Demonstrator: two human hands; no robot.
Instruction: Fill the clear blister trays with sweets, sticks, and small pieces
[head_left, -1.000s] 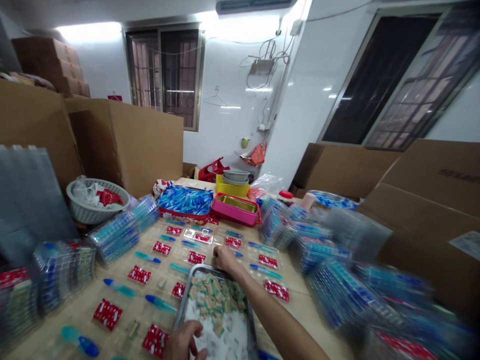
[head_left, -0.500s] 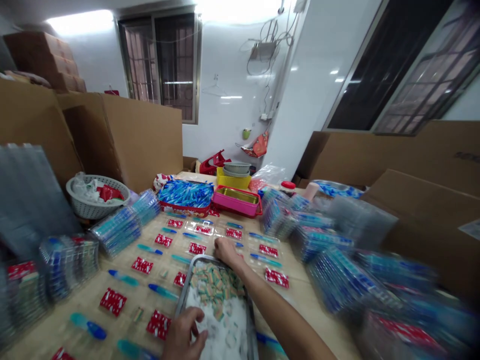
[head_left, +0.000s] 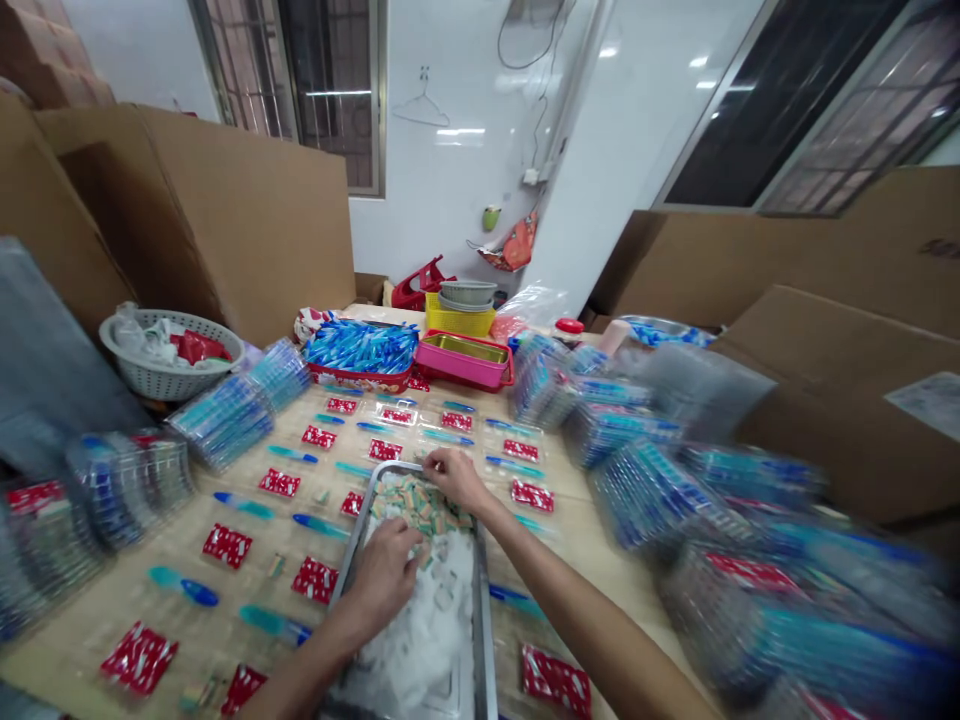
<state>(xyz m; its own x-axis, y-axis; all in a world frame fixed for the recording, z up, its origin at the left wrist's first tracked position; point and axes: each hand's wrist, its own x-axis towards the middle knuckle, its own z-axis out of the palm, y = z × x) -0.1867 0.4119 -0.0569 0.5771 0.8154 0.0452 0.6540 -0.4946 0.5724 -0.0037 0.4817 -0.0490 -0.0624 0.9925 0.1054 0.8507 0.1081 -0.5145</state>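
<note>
A metal tray [head_left: 487, 640] in front of me holds small tan-and-green block-like pieces [head_left: 409, 500] at its far end and white fluffy or powdery material [head_left: 420, 640] nearer me. My left hand [head_left: 386, 570] is over the tray with its fingers curled down at the pieces; its fingertips are partly hidden. At the tray's far edge, my right hand [head_left: 454, 475] has thumb and fingers drawn together in a pinch. What either hand holds is too small or hidden to make out. Around the tray lie clear plastic packs with blue pens [head_left: 319, 525] and red patterned packets [head_left: 227, 545].
Stacks of filled clear packs line the right [head_left: 652, 490] and left [head_left: 225, 415]. At the back stand a tub of blue pens [head_left: 360, 382], a pink tray [head_left: 461, 368] and a yellow basket [head_left: 459, 318]. A grey basket [head_left: 172, 378] and cardboard boxes [head_left: 255, 220] flank the table.
My left hand has moved forward from the tray's near left side to the pieces, its fingers curling. My right hand stays near the far edge. The view has tilted down.
</note>
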